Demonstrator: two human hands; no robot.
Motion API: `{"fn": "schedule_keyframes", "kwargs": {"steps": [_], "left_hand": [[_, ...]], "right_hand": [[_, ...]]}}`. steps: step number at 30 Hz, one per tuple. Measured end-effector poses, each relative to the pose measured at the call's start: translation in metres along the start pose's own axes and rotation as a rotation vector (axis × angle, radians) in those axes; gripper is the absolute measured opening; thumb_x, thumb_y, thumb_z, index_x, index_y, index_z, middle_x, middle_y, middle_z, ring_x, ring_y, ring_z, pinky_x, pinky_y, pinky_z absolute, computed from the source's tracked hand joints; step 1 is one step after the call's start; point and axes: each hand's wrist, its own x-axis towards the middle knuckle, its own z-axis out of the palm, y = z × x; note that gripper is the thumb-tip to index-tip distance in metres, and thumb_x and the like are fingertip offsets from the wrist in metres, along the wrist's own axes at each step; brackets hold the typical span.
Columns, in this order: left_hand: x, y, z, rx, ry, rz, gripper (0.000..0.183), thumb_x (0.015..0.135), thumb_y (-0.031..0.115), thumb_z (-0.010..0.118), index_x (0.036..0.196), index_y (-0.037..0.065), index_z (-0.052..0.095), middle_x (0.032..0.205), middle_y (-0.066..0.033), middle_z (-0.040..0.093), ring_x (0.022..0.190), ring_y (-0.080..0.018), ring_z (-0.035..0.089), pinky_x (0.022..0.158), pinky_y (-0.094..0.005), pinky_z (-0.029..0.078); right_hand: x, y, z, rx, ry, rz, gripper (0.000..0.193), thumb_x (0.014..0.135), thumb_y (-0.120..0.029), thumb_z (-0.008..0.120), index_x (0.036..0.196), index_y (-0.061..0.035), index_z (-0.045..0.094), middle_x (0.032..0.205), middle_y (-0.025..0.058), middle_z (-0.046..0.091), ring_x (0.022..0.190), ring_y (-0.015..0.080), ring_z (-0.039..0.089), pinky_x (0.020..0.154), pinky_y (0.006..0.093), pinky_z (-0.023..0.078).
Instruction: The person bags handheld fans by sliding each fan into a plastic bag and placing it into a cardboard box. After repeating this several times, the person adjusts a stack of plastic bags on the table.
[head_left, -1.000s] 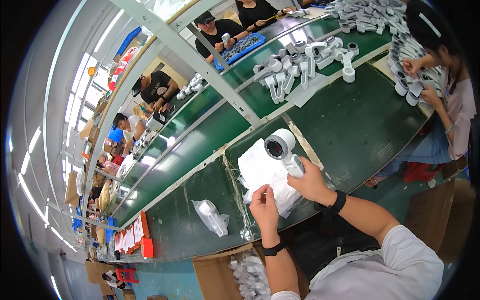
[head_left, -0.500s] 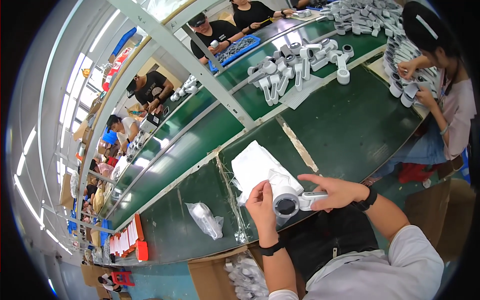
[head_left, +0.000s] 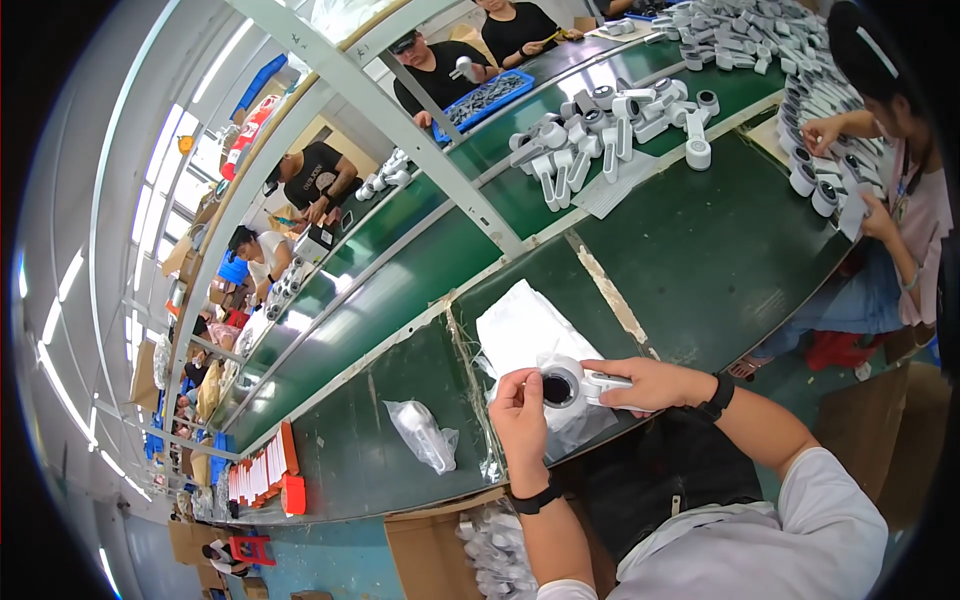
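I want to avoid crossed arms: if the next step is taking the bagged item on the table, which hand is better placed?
Probably the left hand: it is nearer the bagged item, while the right hand, farther off, holds the white device by its handle.

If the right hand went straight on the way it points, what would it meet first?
Beyond the white device it holds, the right hand would probably meet the left hand first, though depth is hard to judge.

Flat white sheet stack (head_left: 520, 322) on long green table (head_left: 720, 260) | clear-bagged white device (head_left: 423, 436) left of stack | grey-white gadget heap (head_left: 595, 122) behind stack
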Motion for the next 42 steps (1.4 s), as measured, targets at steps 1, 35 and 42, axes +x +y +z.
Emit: {"fn": "schedule_keyframes", "kwargs": {"steps": [1, 35, 42], "left_hand": [[-0.002, 0.000, 0.004, -0.001, -0.002, 0.000, 0.011, 0.091, 0.009, 0.065, 0.096, 0.000, 0.066, 0.076, -0.0002, 0.062, 0.060, -0.0062, 0.049, 0.054, -0.0204, 0.039], [-0.067, 0.007, -0.067, -0.468, 0.308, -0.096, 0.034, 0.093, 0.013, 0.058, 0.125, 0.003, 0.048, 0.106, -0.0115, 0.063, 0.081, -0.0227, 0.066, 0.047, -0.0320, 0.055], [-0.058, -0.008, -0.217, 0.392, 0.824, -0.188, 0.032, 0.088, 0.014, 0.064, 0.113, -0.004, 0.056, 0.092, -0.0137, 0.065, 0.067, -0.0229, 0.065, 0.050, -0.0295, 0.050]], "right_hand": [[0.002, 0.003, 0.004, 0.000, 0.002, 0.000, 0.065, 0.092, -0.022, 0.057, 0.150, -0.0191, 0.029, 0.077, 0.0012, 0.056, 0.054, 0.0087, 0.048, 0.050, 0.0243, 0.043], [0.049, 0.006, 0.080, -0.227, 0.561, -0.671, 0.026, 0.084, -0.013, 0.063, 0.108, -0.0039, 0.063, 0.099, 0.0141, 0.059, 0.094, 0.0294, 0.057, 0.079, 0.0358, 0.048], [0.048, 0.022, 0.048, -0.638, 0.795, -0.620, 0.024, 0.077, -0.016, 0.071, 0.098, -0.0055, 0.064, 0.093, 0.0097, 0.060, 0.091, 0.0290, 0.058, 0.078, 0.0366, 0.048]]}}
